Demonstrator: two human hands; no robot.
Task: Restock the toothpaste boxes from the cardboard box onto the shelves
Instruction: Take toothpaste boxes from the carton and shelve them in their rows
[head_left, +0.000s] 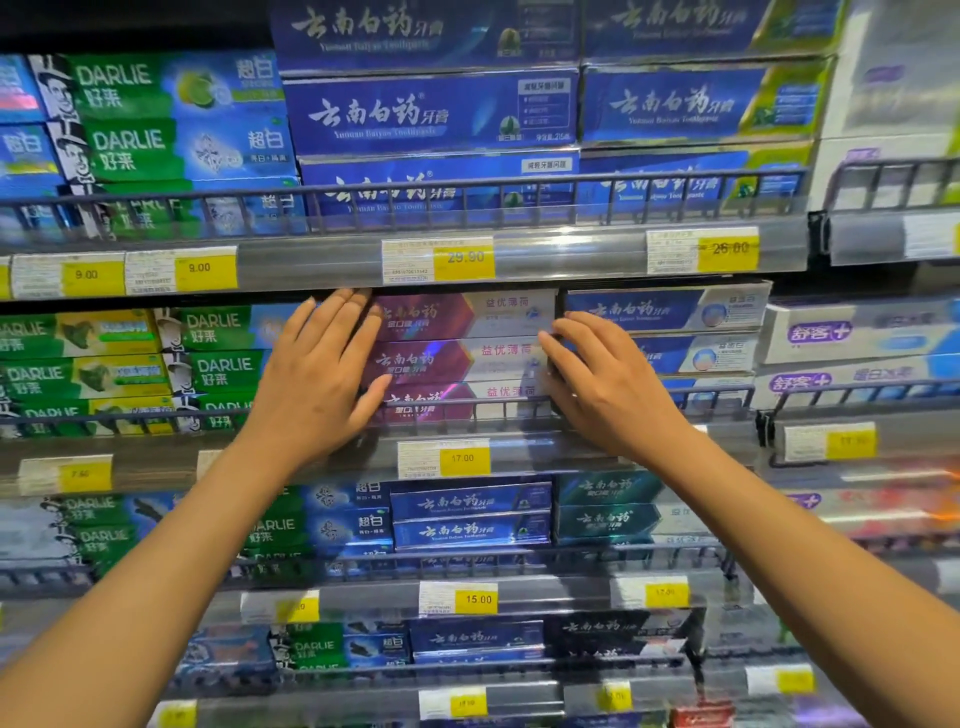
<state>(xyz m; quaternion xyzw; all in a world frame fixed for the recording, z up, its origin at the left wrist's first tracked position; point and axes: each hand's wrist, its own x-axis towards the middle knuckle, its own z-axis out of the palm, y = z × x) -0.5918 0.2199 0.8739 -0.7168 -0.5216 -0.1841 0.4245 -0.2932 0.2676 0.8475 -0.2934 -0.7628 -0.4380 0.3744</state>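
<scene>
Fingers (337, 322) straight and close together, the left hand (317, 379) lies flat against the left end of a stack of purple-and-white toothpaste boxes (462, 358). Its thumb is spread out low across the front of the bottom box. The fingers (576, 332) of the right hand (610, 387) are extended with only a slight bend. They touch the right end of the same stack, with the thumb below them near the lower boxes. Neither hand wraps around a box; both press on the stack from opposite sides.

The stack is three boxes high and sits face out on the second shelf from the top, behind a low wire rail (509, 410). On the shelf edge under the stack is a yellow price tag (462, 458) marked 17.00.

Green Darlie boxes (218, 364) are just beside the left hand, and blue-and-white boxes (691, 353) are just beside the right hand. On the shelf above, large blue boxes (431, 114) are stacked over a tag (465, 257) marked 29.90. Both bare forearms reach up from the lower corners, crossing more shelves of toothpaste below.
</scene>
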